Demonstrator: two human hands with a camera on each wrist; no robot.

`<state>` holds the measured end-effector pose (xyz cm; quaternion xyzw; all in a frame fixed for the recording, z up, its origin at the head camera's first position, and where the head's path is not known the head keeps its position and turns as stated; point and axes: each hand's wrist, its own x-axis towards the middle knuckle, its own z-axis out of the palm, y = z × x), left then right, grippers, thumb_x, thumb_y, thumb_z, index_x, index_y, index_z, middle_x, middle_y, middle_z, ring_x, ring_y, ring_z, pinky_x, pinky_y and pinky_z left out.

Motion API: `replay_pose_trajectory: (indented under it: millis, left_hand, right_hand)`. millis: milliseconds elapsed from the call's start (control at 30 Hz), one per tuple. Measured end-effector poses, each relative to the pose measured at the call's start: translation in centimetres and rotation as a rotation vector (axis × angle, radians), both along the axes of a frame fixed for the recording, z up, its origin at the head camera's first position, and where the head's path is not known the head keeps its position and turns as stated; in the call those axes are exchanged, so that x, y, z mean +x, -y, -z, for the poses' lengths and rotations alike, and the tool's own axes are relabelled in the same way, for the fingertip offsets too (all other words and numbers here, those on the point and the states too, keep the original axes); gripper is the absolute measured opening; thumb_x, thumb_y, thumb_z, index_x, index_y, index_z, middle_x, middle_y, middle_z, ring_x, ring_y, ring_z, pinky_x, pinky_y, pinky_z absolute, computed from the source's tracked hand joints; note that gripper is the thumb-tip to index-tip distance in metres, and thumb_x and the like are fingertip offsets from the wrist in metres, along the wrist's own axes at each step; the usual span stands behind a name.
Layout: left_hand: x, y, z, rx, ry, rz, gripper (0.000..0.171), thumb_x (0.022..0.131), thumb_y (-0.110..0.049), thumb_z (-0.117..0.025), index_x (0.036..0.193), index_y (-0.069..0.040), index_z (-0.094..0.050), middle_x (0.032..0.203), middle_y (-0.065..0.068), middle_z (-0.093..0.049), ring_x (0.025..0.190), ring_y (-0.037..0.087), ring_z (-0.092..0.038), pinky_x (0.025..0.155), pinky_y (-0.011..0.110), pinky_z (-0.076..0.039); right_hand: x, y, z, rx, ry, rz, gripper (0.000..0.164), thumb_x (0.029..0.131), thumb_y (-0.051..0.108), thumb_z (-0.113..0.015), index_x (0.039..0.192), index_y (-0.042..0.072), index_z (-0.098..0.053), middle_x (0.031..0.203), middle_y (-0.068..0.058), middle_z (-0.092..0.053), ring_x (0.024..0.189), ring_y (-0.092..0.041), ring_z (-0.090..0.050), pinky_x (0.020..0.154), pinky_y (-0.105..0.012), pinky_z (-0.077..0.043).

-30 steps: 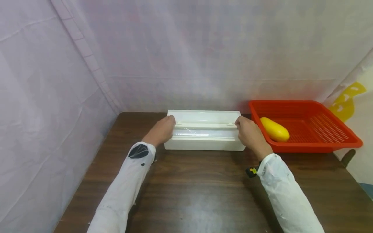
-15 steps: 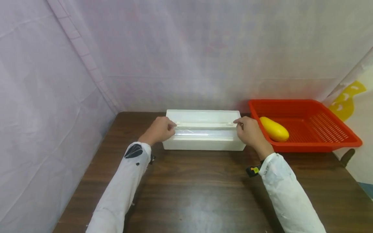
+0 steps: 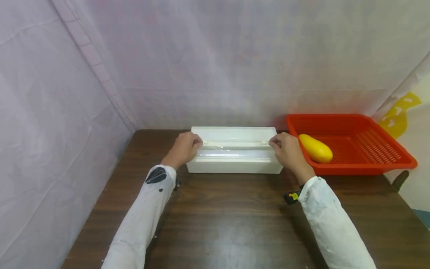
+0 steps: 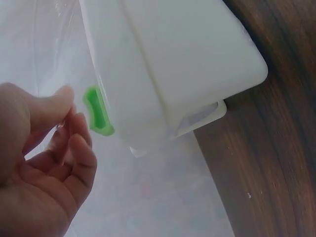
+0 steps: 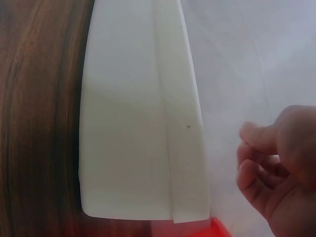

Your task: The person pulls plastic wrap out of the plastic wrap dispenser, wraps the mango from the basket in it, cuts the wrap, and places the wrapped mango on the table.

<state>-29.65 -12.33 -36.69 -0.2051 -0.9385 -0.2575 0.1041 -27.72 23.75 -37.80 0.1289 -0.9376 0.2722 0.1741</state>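
Note:
A long white cling film dispenser (image 3: pixel 235 167) stands at the back of the table, its raised lid (image 3: pixel 234 133) behind. Clear, shiny cling film (image 3: pixel 220 153) spans the opening. At the left end, my left hand (image 3: pixel 183 147) pinches the film's edge between thumb and fingers; in the left wrist view the film (image 4: pixel 57 22) runs up from the fingertips. My right hand (image 3: pixel 288 150) has thumb and fingertips together at the right end, pinching the film's other corner, though the film there is barely visible. A green piece (image 4: pixel 98 112) shows on the dispenser's end, near the left fingers.
Close to my right hand stands a red plastic basket (image 3: pixel 349 170) with a yellow, elongated fruit or vegetable (image 3: pixel 315 148) inside. The brown wooden table (image 3: pixel 231 220) extends toward me. White sheeting (image 3: pixel 215 67) hangs behind the table and along the left.
Both hands have shifted slightly at the dispenser's ends, and their fingertips now pinch at the film's edge. The left hand moved a little left, then slightly back. The basket stays put.

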Motion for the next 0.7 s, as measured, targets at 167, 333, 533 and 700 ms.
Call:
replay_pose_trajectory:
  millis: [167,333,533,700]
  left_hand:
    - [0.1,0.0,-0.5,0.031,-0.073,-0.014,0.016,0.094,-0.009,-0.063,0.097,0.001,-0.075,0.096,0.018,-0.072,0.091,0.032,-0.063,0.086,0.05,-0.054]
    - [-0.1,0.0,-1.1,0.057,-0.108,-0.017,0.016,0.094,-0.008,-0.063,0.098,0.001,-0.075,0.097,0.02,-0.073,0.093,0.033,-0.062,0.088,0.051,-0.053]
    - [-0.2,0.0,-1.7,0.084,-0.098,-0.061,0.017,0.097,-0.01,-0.061,0.103,0.0,-0.073,0.101,0.019,-0.07,0.093,0.031,-0.061,0.086,0.05,-0.054]
    - [-0.2,-0.2,-2.4,0.073,-0.131,-0.08,0.018,0.097,-0.009,-0.059,0.104,0.0,-0.073,0.1,0.018,-0.07,0.093,0.03,-0.06,0.085,0.049,-0.054]
  right_hand:
    - [-0.3,0.1,0.0,-0.037,-0.102,0.026,0.015,0.091,0.008,-0.068,0.098,-0.004,-0.074,0.092,-0.022,-0.068,0.078,-0.032,-0.056,0.079,-0.054,-0.056]
    - [-0.5,0.1,-0.4,-0.074,-0.193,0.04,0.014,0.091,0.007,-0.068,0.096,-0.006,-0.073,0.087,-0.023,-0.067,0.074,-0.032,-0.055,0.075,-0.053,-0.056]
    - [-0.2,0.0,-1.3,-0.091,-0.159,0.058,0.018,0.094,0.01,-0.065,0.104,-0.003,-0.073,0.095,-0.02,-0.067,0.077,-0.029,-0.056,0.082,-0.054,-0.058]
    - [-0.1,0.0,-2.2,-0.097,-0.172,0.064,0.018,0.094,0.01,-0.065,0.104,-0.004,-0.073,0.095,-0.021,-0.066,0.078,-0.03,-0.056,0.082,-0.055,-0.059]
